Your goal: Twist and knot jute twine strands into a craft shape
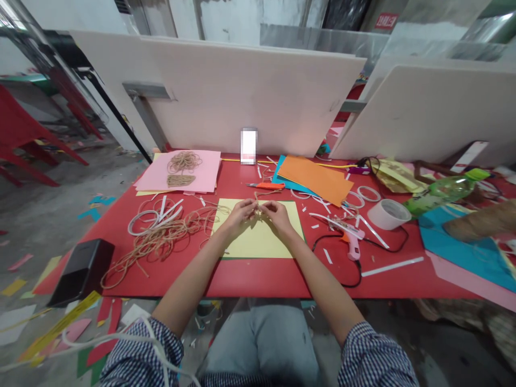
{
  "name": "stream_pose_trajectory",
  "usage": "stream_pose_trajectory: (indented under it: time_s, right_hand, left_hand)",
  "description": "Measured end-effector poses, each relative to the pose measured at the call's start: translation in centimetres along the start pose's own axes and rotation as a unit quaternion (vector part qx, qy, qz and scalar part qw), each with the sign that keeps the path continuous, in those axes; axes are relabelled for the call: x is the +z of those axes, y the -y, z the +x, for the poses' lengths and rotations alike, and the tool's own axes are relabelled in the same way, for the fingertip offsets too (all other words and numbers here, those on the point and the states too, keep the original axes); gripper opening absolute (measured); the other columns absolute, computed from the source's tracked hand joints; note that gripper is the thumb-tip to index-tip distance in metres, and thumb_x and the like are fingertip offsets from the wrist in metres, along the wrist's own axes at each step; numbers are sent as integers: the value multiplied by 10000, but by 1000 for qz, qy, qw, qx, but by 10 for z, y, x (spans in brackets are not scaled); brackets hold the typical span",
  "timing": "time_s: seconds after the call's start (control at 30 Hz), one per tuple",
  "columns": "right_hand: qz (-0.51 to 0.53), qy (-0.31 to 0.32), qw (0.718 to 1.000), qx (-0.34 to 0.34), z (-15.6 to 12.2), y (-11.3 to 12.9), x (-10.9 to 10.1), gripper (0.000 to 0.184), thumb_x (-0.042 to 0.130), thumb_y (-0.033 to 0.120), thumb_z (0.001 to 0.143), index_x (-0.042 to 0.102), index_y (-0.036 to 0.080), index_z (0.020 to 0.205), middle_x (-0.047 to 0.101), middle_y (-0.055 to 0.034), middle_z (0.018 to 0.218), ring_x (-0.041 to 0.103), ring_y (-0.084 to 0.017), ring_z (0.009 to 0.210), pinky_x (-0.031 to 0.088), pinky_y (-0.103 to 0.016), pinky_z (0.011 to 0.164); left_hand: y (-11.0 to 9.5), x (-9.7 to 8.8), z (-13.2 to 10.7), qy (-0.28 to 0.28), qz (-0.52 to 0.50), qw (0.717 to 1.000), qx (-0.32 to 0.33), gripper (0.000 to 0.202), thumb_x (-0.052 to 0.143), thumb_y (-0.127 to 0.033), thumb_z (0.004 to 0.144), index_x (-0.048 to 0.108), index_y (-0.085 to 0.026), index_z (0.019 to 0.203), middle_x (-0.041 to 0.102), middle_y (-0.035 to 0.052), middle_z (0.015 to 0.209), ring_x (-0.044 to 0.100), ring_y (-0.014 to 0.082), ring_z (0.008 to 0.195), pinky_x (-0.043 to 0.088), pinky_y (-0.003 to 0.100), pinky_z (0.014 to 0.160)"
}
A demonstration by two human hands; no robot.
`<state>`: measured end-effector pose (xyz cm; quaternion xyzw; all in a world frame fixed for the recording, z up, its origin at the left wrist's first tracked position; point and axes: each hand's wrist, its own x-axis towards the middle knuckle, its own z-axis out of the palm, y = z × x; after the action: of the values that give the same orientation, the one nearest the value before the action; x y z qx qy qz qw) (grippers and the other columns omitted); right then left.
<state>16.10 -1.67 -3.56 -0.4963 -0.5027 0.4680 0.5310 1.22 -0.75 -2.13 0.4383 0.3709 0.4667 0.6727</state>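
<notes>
My left hand (242,211) and my right hand (275,214) meet above a pale yellow sheet (258,239) on the red table. Between their fingertips is a short piece of brown twine (257,200), pinched from both sides; its exact shape is partly hidden by the fingers. Both hands are closed on it. Just beyond them lies an orange utility knife (268,186). A loose heap of twine (165,239) spreads to the left, some strands reaching the yellow sheet's edge.
Pink sheets (207,172) with twine bundles lie back left. A phone (249,146) stands behind. Rightward are orange paper (316,176), a pink glue gun (353,244) with its cord, a tape roll (389,214), and a green bottle (443,193). A black box (83,271) sits at the left edge.
</notes>
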Motion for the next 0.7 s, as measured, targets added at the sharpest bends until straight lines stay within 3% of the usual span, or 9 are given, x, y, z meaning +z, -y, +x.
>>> stream_pose_trajectory:
  time_s: [0.17,0.37,0.53,0.7]
  right_hand:
    - [0,-36,999,-33,1,5,-1,274,713,368,705,595,227,907,661,1,796,647,-169,764,534,-303,710]
    - [16,-30,999,-3,-2,7,2,296,729,367,696,597,221,917,680,-10,811,663,-183,793,542,-317,725]
    - [14,-39,999,3,-3,7,4,346,752,402,673,596,218,922,699,-19,811,674,-203,816,541,-314,697]
    - [13,-56,998,9,-3,7,6,337,736,403,683,585,220,922,693,-26,828,680,-208,803,544,-316,673]
  left_hand:
    - [2,1,0,-12,29,1000,3,258,747,-359,704,587,-159,669,462,-38,541,399,55,460,292,194,430]
    - [-7,2,-4,-18,3,999,-26,260,757,-308,623,662,-152,809,619,18,701,499,85,526,395,214,473]
    - [-7,-6,-3,-19,76,997,-10,355,823,-380,604,694,-162,853,611,2,664,517,94,567,464,238,558]
    - [-5,-9,-1,-14,90,996,7,290,791,-363,636,715,-164,832,617,5,659,548,111,587,459,242,563]
